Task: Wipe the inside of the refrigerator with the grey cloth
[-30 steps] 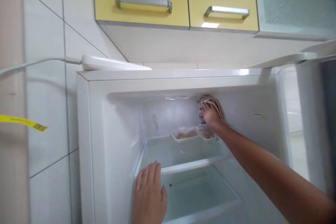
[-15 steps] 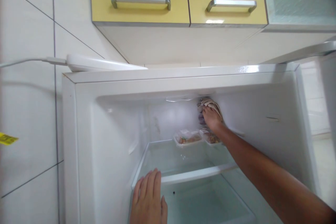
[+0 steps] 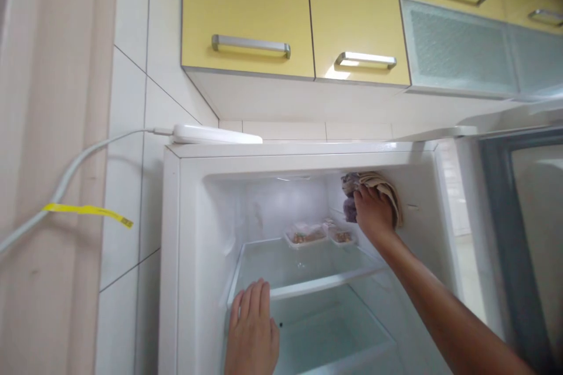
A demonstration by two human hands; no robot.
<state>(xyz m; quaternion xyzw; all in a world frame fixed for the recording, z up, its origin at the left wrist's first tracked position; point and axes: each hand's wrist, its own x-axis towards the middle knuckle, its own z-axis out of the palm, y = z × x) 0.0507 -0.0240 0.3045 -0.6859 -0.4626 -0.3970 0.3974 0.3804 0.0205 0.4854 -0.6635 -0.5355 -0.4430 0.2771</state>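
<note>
Inside the open refrigerator (image 3: 211, 258), my right hand (image 3: 373, 211) grips a folded cloth (image 3: 352, 186), beige with grey-purple parts. It presses the cloth to the right inner wall, near the top. My left hand (image 3: 253, 325) rests at the front left of the upper glass shelf (image 3: 303, 263), fingers stretched out over its white front edge and nothing in them. Toward the back of that shelf sit two clear-wrapped food trays (image 3: 305, 235), the smaller tray (image 3: 342, 237) to the right, below the cloth.
A lower glass shelf (image 3: 325, 319) lies beneath. On the refrigerator top is a white device (image 3: 215, 134) with a cable (image 3: 83, 158) carrying a yellow tag (image 3: 88, 210). Yellow cabinets (image 3: 248, 6) hang above. The refrigerator door (image 3: 528, 234) stands open at right.
My right hand and the cloth have come forward along the right wall, away from the back corner. The view has drawn back, showing more cabinets and the door. My left hand stays at the shelf edge.
</note>
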